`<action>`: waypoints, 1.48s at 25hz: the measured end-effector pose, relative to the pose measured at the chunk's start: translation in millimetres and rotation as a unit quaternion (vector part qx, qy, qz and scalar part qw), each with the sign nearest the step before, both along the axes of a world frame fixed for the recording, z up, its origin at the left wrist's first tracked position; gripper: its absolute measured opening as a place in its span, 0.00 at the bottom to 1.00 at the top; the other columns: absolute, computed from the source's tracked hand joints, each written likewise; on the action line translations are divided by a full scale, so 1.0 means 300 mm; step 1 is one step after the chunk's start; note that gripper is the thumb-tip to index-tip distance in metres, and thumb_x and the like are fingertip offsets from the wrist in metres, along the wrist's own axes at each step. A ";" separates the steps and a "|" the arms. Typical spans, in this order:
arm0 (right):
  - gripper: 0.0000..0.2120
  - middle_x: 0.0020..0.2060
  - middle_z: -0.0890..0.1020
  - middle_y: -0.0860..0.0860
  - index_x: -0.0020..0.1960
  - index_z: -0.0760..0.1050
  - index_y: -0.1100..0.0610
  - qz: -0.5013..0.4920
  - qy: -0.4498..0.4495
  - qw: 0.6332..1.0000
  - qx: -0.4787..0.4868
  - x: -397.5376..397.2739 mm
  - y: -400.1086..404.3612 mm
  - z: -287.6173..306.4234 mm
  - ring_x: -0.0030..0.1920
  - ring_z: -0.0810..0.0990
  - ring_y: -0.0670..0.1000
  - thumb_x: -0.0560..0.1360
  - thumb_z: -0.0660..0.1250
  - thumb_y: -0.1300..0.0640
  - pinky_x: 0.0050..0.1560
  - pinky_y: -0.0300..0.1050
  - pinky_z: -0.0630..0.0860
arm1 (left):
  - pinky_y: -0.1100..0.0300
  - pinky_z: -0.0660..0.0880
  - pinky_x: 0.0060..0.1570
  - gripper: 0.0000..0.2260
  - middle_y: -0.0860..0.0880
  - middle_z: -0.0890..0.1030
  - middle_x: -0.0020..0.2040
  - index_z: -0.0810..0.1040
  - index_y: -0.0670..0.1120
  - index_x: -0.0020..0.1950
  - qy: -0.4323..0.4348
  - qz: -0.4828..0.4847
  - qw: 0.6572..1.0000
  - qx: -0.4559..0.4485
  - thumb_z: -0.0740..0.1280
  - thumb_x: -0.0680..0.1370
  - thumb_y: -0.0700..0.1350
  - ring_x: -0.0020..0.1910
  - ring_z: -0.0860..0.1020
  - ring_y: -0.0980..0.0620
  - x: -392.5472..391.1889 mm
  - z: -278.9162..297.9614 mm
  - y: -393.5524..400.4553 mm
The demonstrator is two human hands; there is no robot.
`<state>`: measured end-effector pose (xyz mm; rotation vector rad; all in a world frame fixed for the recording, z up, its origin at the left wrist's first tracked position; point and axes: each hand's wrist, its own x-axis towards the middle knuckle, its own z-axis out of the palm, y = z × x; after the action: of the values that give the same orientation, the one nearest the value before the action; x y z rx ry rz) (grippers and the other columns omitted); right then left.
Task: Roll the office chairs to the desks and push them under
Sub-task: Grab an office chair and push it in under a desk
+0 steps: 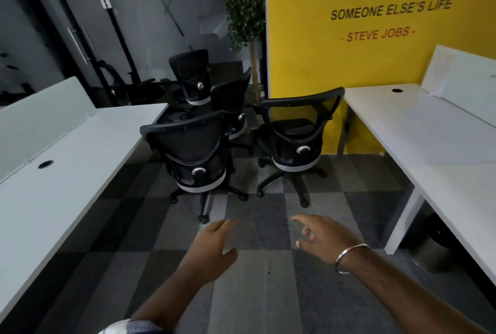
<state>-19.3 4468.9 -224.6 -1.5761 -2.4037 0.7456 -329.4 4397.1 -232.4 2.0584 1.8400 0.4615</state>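
four black mesh-backed office chairs on castor bases stand bunched in the upper middle of the frame, in the aisle between two long white counters: the nearest chair (197, 156) centre-left, the right-hand chair (298, 135) beside it, a third chair (232, 102) wedged behind them and the farthest chair (192, 75) towards the glass partition (80, 24) at upper left. none is under a counter. the left white counter (67, 161) runs along the left edge with a low white divider panel (40, 116) and one round cable hole; the right white counter (434, 132) runs down the right edge, also with a white divider and one cable hole. between their inner edges lies a strip of checked grey and dark carpet tile floor (257, 266), open from the chairs down to the bottom of the frame. the left hand (214, 242) and the right hand (322, 237) reach forward over that strip, fingers loosely spread, holding nothing and well short of the chairs; a thin metal bangle (349, 257) circles the right wrist. a yellow wall with dark lettering (375, 24) fills the upper right, and one leafy artificial tree (247, 11) stands by its left edge.
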 end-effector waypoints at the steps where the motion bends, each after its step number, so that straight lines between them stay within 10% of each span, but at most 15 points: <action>1: 0.28 0.53 0.77 0.41 0.75 0.67 0.38 0.008 -0.003 1.000 -0.002 -0.034 0.040 0.000 0.49 0.79 0.42 0.76 0.71 0.42 0.53 0.43 0.78 | 0.61 0.66 0.67 0.29 0.56 0.72 0.73 0.66 0.58 0.78 0.001 0.007 1.000 -0.001 0.69 0.78 0.50 0.73 0.69 0.54 -0.031 -0.003 0.031; 16: 0.30 0.62 0.75 0.43 0.77 0.65 0.42 0.082 -0.016 0.996 0.004 -0.822 0.893 0.030 0.50 0.72 0.39 0.77 0.69 0.45 0.52 0.42 0.73 | 0.53 0.70 0.67 0.32 0.49 0.74 0.72 0.67 0.53 0.79 0.002 0.091 0.995 -0.031 0.70 0.75 0.49 0.71 0.72 0.46 -0.752 0.009 0.753; 28: 0.31 0.70 0.71 0.49 0.75 0.70 0.51 0.178 -0.082 0.980 -0.034 -1.234 1.697 -0.014 0.70 0.72 0.52 0.75 0.74 0.45 0.68 0.50 0.72 | 0.51 0.68 0.72 0.31 0.49 0.72 0.74 0.69 0.51 0.77 0.027 0.191 0.979 -0.063 0.71 0.74 0.48 0.73 0.70 0.47 -1.003 -0.043 1.335; 37: 0.40 0.83 0.57 0.54 0.83 0.53 0.57 0.205 -0.044 0.968 0.137 -1.560 2.133 0.023 0.83 0.53 0.53 0.79 0.69 0.49 0.81 0.52 0.55 | 0.44 0.62 0.78 0.39 0.46 0.59 0.83 0.59 0.50 0.84 0.046 0.264 0.963 -0.013 0.73 0.76 0.49 0.81 0.58 0.44 -1.201 -0.013 1.728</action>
<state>-487.3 5108.8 -217.6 -1.0420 -2.7914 0.3797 -689.8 4915.4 -236.3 1.5738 2.4376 0.4720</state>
